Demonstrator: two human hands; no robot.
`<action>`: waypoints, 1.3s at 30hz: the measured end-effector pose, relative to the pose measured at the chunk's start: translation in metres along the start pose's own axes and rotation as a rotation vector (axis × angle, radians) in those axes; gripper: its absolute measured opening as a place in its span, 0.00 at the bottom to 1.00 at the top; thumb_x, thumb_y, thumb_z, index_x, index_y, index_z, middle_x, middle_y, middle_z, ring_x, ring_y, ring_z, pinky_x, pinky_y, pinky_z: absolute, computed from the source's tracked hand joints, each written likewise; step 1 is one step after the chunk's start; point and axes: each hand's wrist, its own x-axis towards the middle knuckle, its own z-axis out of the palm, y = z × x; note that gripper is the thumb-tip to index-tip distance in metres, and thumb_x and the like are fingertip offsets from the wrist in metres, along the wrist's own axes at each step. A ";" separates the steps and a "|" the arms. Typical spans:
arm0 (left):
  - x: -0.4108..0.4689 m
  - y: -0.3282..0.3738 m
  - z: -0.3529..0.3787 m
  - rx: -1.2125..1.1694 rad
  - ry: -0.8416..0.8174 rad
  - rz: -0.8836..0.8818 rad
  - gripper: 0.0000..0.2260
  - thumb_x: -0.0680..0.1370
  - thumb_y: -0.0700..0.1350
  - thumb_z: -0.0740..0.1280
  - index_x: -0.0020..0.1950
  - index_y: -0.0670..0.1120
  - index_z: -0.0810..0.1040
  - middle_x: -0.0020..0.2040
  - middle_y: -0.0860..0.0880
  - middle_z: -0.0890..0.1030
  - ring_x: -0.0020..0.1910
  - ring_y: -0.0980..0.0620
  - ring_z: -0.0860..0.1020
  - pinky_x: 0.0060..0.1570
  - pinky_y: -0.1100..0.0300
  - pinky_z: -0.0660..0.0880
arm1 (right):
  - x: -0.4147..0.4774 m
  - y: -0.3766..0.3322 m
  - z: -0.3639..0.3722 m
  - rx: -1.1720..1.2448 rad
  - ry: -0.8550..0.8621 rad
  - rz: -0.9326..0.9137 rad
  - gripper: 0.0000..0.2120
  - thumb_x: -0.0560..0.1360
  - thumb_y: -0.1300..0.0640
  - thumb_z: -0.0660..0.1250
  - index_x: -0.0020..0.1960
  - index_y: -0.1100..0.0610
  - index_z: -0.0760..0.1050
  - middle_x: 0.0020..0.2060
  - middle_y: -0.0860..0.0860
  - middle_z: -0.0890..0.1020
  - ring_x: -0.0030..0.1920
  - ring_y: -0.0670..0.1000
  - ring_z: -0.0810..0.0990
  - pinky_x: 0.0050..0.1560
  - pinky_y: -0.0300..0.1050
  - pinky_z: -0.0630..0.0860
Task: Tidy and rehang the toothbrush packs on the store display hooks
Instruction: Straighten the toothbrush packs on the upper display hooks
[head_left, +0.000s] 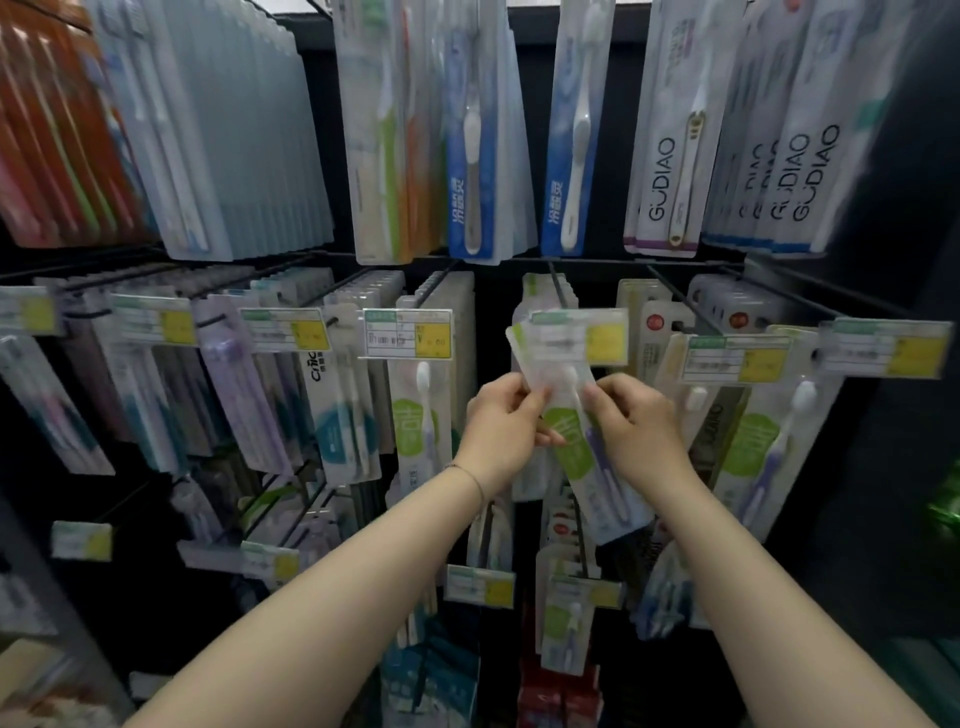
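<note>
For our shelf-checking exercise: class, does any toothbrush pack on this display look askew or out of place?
Yes. The green-labelled pack pinched by the left hand and right hand in the middle row slants, top left, bottom right; the matching pack left of it hangs straight.

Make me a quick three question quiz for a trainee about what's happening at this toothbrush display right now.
1. True or false: the left hand and the right hand both hold the same toothbrush pack.
2. How does that pack sit? A) upright B) tilted, top leaning left C) flat on a shelf
3. Fill in: the white packs hanging at the upper right read ____.

Key: 1 true; 2 B; 3 GUDIAO.
</note>
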 end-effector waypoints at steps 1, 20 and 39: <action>0.001 0.000 0.001 0.050 -0.003 0.020 0.10 0.81 0.43 0.62 0.40 0.45 0.74 0.34 0.48 0.80 0.31 0.49 0.82 0.33 0.60 0.79 | -0.002 0.004 0.001 0.033 0.006 0.008 0.11 0.79 0.54 0.62 0.38 0.52 0.75 0.30 0.47 0.77 0.32 0.41 0.74 0.33 0.37 0.68; 0.038 -0.023 -0.013 0.289 0.170 0.045 0.17 0.83 0.43 0.56 0.71 0.43 0.67 0.67 0.45 0.72 0.66 0.49 0.70 0.67 0.54 0.67 | 0.043 0.005 0.026 0.405 -0.050 0.311 0.09 0.80 0.59 0.61 0.55 0.50 0.76 0.45 0.46 0.81 0.35 0.41 0.78 0.34 0.35 0.73; 0.051 -0.014 -0.010 0.377 0.223 0.035 0.07 0.78 0.41 0.63 0.48 0.41 0.80 0.44 0.46 0.82 0.43 0.49 0.78 0.44 0.55 0.75 | 0.049 -0.003 0.022 0.444 -0.055 0.261 0.15 0.79 0.63 0.60 0.42 0.46 0.76 0.38 0.42 0.79 0.37 0.37 0.77 0.31 0.28 0.71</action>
